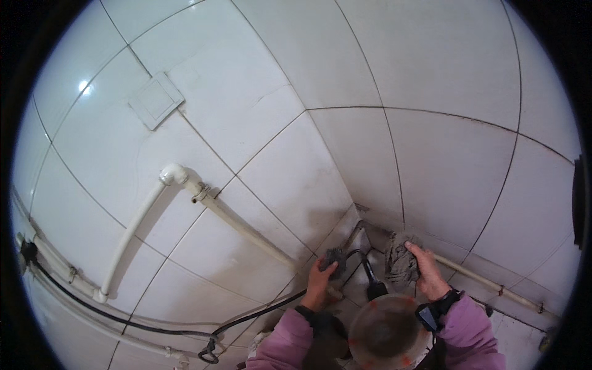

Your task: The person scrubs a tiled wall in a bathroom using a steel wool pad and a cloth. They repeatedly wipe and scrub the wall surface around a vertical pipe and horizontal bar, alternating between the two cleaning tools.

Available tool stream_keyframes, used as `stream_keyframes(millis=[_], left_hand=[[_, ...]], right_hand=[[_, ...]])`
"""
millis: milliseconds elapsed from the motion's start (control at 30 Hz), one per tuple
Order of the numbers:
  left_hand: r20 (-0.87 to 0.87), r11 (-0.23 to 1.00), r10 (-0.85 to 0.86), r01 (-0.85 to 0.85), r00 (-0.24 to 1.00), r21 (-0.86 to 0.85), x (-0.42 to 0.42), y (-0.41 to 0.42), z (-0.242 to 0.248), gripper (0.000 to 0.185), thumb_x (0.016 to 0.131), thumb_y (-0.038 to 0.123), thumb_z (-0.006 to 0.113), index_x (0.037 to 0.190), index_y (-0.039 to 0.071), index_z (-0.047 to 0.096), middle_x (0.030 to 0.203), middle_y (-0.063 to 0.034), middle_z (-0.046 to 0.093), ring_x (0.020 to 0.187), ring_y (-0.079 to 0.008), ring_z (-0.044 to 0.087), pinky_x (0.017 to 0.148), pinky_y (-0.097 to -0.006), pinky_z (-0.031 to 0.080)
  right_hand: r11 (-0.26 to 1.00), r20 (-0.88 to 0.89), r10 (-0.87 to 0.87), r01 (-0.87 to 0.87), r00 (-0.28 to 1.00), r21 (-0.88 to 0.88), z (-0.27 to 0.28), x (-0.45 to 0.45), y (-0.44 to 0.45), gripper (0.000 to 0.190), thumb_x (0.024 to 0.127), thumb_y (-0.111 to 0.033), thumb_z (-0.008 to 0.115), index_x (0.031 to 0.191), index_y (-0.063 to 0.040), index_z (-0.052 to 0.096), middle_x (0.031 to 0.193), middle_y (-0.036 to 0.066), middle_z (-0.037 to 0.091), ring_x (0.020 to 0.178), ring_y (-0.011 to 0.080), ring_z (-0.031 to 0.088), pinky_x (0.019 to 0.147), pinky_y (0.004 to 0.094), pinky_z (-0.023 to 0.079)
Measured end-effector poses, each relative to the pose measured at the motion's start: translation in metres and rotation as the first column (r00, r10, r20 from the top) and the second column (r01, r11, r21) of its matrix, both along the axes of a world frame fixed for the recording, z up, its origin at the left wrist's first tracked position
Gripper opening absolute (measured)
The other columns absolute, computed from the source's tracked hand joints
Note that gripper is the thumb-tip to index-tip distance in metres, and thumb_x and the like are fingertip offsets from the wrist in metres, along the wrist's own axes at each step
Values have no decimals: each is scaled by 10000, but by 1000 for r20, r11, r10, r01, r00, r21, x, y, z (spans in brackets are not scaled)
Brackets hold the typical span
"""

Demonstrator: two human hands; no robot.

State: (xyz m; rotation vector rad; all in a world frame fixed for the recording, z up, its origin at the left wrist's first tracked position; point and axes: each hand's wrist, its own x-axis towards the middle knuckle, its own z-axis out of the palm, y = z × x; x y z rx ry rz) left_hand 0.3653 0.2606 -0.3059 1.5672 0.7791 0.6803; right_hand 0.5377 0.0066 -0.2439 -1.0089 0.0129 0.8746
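My left hand [319,283] grips a dark grey scouring pad [334,260], which looks like steel wool, close to the tiled wall low in the corner. To its right, my right hand [431,276] holds a crumpled grey rag [400,260] by its right side, thumb on top. Below and between the hands stands a round bucket [355,336] with murky liquid inside. A black object with a wide flat end [376,289] lies between the hands, just beyond the bucket; I cannot tell what it is.
A cream pipe [249,233] runs down the left wall towards the corner. A black hose or cable [157,329] stretches along the lower left, with a loop [209,354] hanging from it. Another thin pipe [481,277] follows the base of the right wall. A square cover plate [156,101] sits higher up.
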Motion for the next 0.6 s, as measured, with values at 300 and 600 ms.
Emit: stream_keyframes(millis=[300,600], left_hand=[[-12,159,268,-32,963,987,-4,18,178,468,609,-114,631,1030,89,657,1062,-125,585,1017,-336,566,878,-419,464],[72,-371,533,157,843,915,5,75,241,241,848,107,567,1076,91,642,1165,-90,595,1016,-262,573,832,-389,439]], right_hand=[[992,157,-21,1,987,129,23,-12,-13,429,909,-305,726,1175,13,617,1102,112,691,975,198,668,850,360,550],[991,181,-40,15,983,135,26,-15,-14,367,941,-220,688,1220,5,607,1151,88,671,1047,181,624,937,340,487]])
